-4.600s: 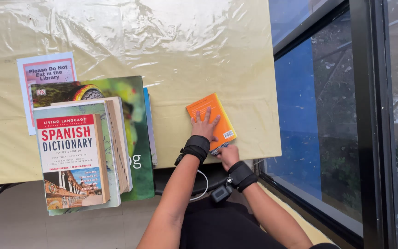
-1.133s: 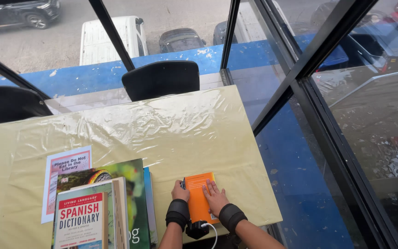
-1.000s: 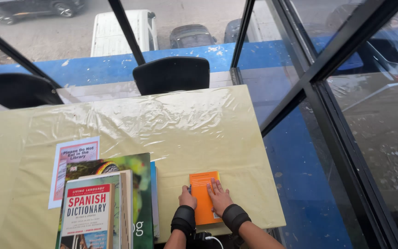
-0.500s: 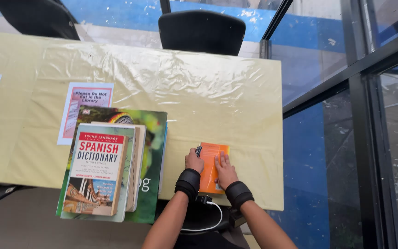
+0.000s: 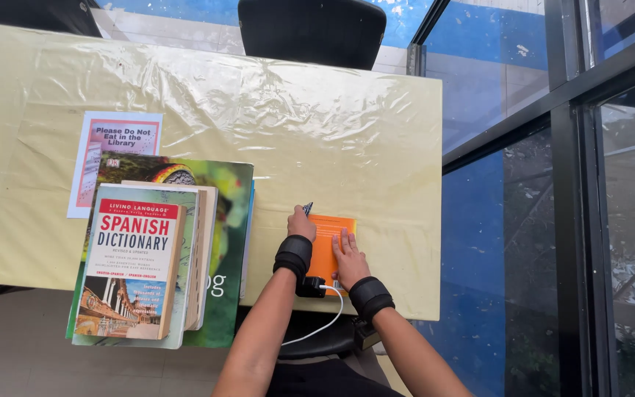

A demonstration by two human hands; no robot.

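A long table (image 5: 376, 132) has a pale yellow top under a shiny, crinkly clear plastic sheet. A black chair (image 5: 310, 29) stands at the far side. A second dark chair (image 5: 31, 11) sits at the top left corner. On the right is a big window (image 5: 611, 220) with thick black frames. Through the glass you can see a blue wall (image 5: 479, 66). The floor (image 5: 16, 353) near the bottom left is grey-brown. Bright daylight falls on the table.
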